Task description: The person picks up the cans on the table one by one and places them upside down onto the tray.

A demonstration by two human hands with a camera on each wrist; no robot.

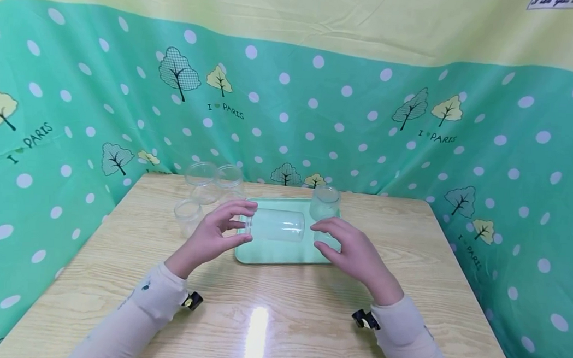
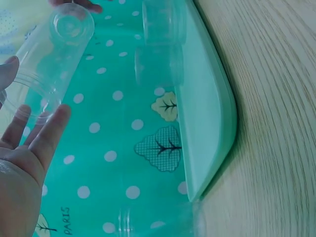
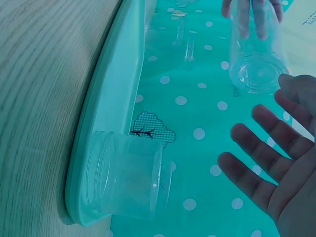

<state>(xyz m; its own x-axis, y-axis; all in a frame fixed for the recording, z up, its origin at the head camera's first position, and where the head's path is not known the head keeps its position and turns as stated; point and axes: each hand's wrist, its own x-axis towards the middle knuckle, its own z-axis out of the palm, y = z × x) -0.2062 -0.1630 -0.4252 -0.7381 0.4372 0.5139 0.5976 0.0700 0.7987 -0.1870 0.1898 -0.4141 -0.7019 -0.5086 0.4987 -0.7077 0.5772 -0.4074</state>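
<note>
A tall clear plastic jar (image 1: 278, 225) lies level in the air over the green tray (image 1: 282, 256). My left hand (image 1: 210, 234) holds it around the open, ridged mouth, thumb below and fingers above in the head view. Just off the jar's round base, my right hand (image 1: 353, 253) has its fingers spread and loosely bent, with nothing in them. In the right wrist view a gap shows between most of these fingers (image 3: 254, 175) and the jar. Two shorter clear jars stand at the tray's right side, the rear jar (image 1: 326, 199) in plain sight, the front one partly behind my right hand.
Several clear jars, among them one nearer jar (image 1: 187, 212) and one rear jar (image 1: 229, 176), stand on the wooden table (image 1: 260, 292) left of the tray. A green dotted curtain (image 1: 314, 120) hangs behind and at both sides.
</note>
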